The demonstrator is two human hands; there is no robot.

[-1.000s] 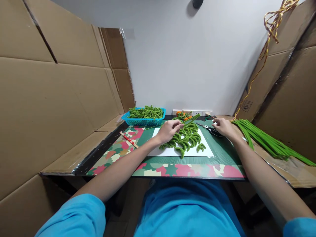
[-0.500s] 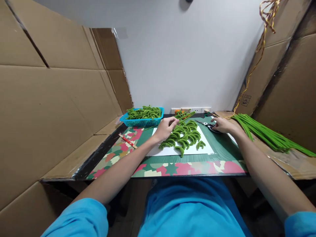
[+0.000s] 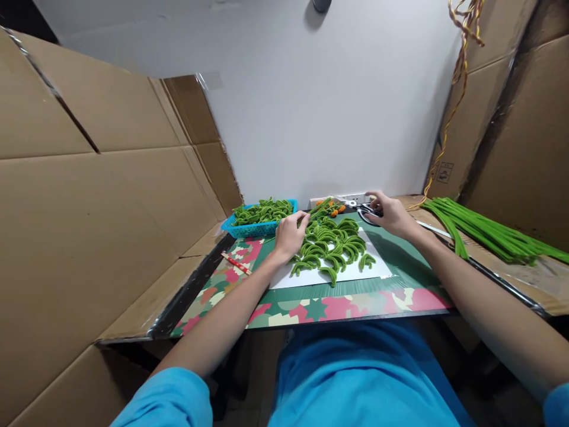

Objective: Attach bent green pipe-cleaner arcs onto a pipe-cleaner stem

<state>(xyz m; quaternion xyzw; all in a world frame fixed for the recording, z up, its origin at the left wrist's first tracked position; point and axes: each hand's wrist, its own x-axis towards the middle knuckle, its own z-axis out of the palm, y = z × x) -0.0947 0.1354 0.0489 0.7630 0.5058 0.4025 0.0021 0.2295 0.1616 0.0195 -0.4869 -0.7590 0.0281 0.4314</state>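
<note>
My right hand (image 3: 391, 214) grips black-handled scissors (image 3: 368, 216), raised above the green mat, with the blades pointing left. In my left hand (image 3: 291, 236) the fingers are pinched on fuzzy green pipe cleaners (image 3: 320, 209) that stick out up and to the right. How many it holds cannot be made out. Below and between the hands, many short curved pipe cleaner pieces (image 3: 333, 244) lie on a white sheet (image 3: 376, 273). A few lie apart at its right and near edge.
Left of the sheet stands a blue basket (image 3: 253, 230) heaped with green pieces. Orange flower-like bits (image 3: 336, 210) lie at the back by a wall socket (image 3: 355, 198). Long green pipe cleaners (image 3: 489, 234) lie on cardboard at right. A red patterned stick (image 3: 236, 263) rests at left. Cardboard walls flank the table.
My right hand has lifted the scissors off the mat and brought them left and toward the back. My left hand still pinches the pipe cleaners. The camera view has shifted slightly.
</note>
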